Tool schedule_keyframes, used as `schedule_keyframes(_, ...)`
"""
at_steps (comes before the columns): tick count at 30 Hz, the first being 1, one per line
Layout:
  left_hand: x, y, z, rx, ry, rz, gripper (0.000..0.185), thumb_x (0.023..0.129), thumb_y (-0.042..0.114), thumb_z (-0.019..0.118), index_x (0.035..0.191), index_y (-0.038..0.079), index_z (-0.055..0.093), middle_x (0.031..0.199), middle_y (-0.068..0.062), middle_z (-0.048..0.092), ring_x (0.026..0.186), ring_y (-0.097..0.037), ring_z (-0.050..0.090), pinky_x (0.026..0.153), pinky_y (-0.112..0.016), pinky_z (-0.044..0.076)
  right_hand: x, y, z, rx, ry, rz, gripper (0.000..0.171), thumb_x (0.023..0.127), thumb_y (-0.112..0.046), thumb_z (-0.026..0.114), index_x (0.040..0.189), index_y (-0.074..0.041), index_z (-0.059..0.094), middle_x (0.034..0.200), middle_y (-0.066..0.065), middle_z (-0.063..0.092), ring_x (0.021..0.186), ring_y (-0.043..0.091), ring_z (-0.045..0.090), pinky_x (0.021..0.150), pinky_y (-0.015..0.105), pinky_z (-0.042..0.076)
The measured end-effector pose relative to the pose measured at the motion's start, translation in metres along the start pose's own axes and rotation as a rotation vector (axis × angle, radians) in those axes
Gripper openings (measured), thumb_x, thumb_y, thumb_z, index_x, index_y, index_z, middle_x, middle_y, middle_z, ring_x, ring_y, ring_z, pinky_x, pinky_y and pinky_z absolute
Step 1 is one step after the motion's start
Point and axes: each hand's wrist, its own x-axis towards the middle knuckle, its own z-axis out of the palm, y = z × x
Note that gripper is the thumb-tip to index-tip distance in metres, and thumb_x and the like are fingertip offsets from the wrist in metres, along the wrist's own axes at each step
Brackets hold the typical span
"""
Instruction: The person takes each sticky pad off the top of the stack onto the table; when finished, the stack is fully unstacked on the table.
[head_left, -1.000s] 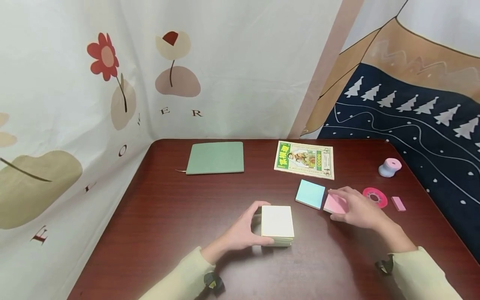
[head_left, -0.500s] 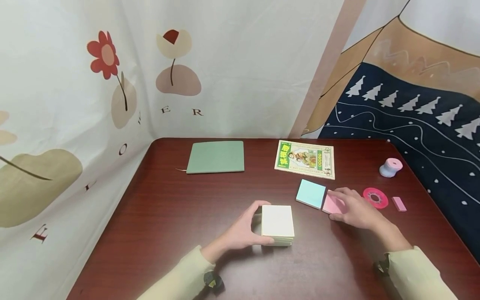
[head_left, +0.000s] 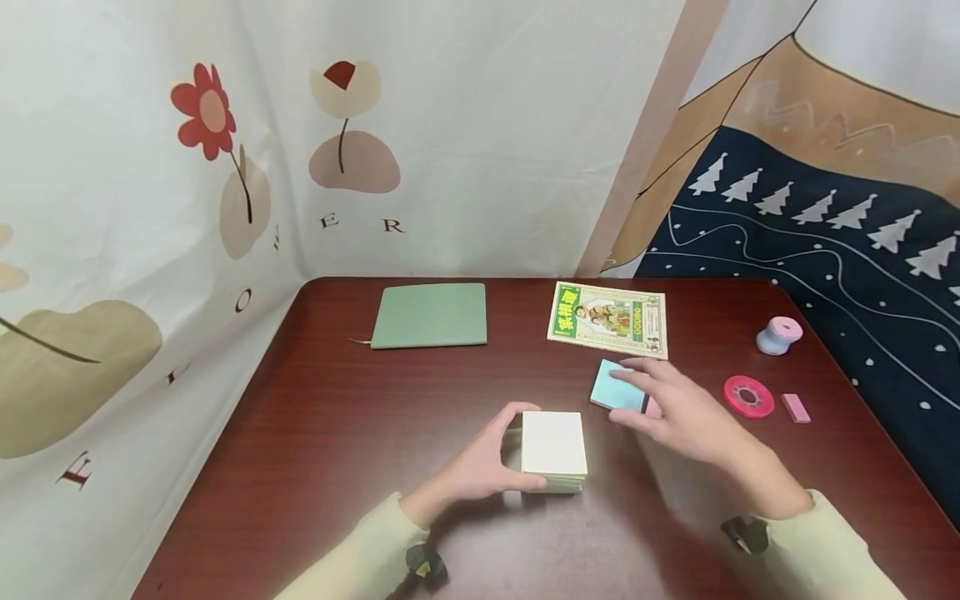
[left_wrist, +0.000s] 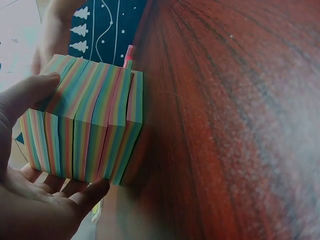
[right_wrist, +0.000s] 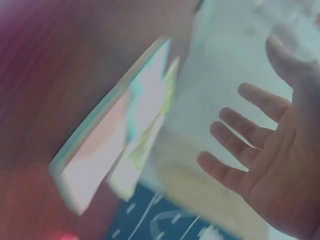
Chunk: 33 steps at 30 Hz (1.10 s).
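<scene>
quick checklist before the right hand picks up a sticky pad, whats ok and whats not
1. Left hand grips the thick paper block, thumb and fingers on its sides: ok.
2. Block sits flat on the table: ok.
3. Right hand is open, fingers spread, holding nothing: ok.
4. Right hand hovers over the blue pad, fingertips above it; contact: cannot tell.
5. Pink pad is almost wholly hidden under the right hand: cannot tell its position.
6. Tape roll and pink eraser lie apart from the hand, out of its way: ok.
</scene>
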Motion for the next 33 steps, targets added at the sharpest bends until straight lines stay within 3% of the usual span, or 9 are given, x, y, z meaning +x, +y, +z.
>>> schedule_keyframes(5, 0.000, 0.001, 0.000, 0.011, -0.003, 0.003, 0.084, 0.069, 0.020, 0.089, 0.138, 0.021, 0.042, 0.125, 0.007, 0.054, 0.116, -0.017, 0.051, 0.102, -0.045, 0.039, 0.006, -0.045, 0.011, 0.040, -0.023, -0.194, 0.065, 0.087, -0.053, 0.068, 0.141, -0.020, 0.054, 0.145, 0.005, 0.046, 0.130, 0.026, 0.044, 0.101, 0.049, 0.043)
schedule_keyframes(9, 0.000, 0.001, -0.001, 0.023, -0.003, 0.000, 0.084, 0.070, 0.026, 0.089, 0.139, 0.025, 0.041, 0.129, 0.008, 0.053, 0.120, -0.016, 0.050, 0.104, -0.046, 0.037, 0.009, -0.067, 0.024, 0.027, -0.080, -0.254, 0.075, 0.084, -0.060, 0.068, 0.145, -0.020, 0.049, 0.149, 0.006, 0.041, 0.134, 0.026, 0.041, 0.105, 0.051, 0.038)
schedule_keyframes(16, -0.001, 0.002, 0.000, 0.059, 0.011, -0.020, 0.084, 0.069, 0.041, 0.088, 0.138, 0.029, 0.041, 0.134, 0.007, 0.051, 0.125, -0.014, 0.046, 0.106, -0.050, 0.035, 0.013, -0.075, 0.044, 0.005, -0.110, -0.283, 0.077, 0.082, -0.056, 0.072, 0.146, -0.020, 0.048, 0.142, 0.005, 0.048, 0.126, 0.021, 0.046, 0.100, 0.043, 0.042)
schedule_keyframes(23, -0.001, 0.003, 0.000, 0.097, 0.011, -0.034, 0.084, 0.070, 0.040, 0.088, 0.139, 0.024, 0.042, 0.135, 0.006, 0.051, 0.125, -0.013, 0.045, 0.106, -0.048, 0.035, 0.014, -0.076, 0.047, 0.004, -0.111, -0.273, 0.075, 0.081, -0.048, 0.077, 0.144, -0.019, 0.049, 0.135, 0.000, 0.050, 0.114, 0.014, 0.051, 0.087, 0.035, 0.048)
schedule_keyframes(33, -0.001, -0.001, -0.001, 0.066, -0.003, -0.024, 0.082, 0.071, 0.032, 0.088, 0.138, 0.024, 0.042, 0.135, 0.006, 0.050, 0.124, -0.017, 0.049, 0.104, -0.046, 0.039, 0.012, -0.075, 0.044, -0.012, -0.095, -0.230, 0.073, 0.076, -0.049, 0.080, 0.138, -0.019, 0.057, 0.125, -0.005, 0.053, 0.100, 0.008, 0.052, 0.076, 0.027, 0.049)
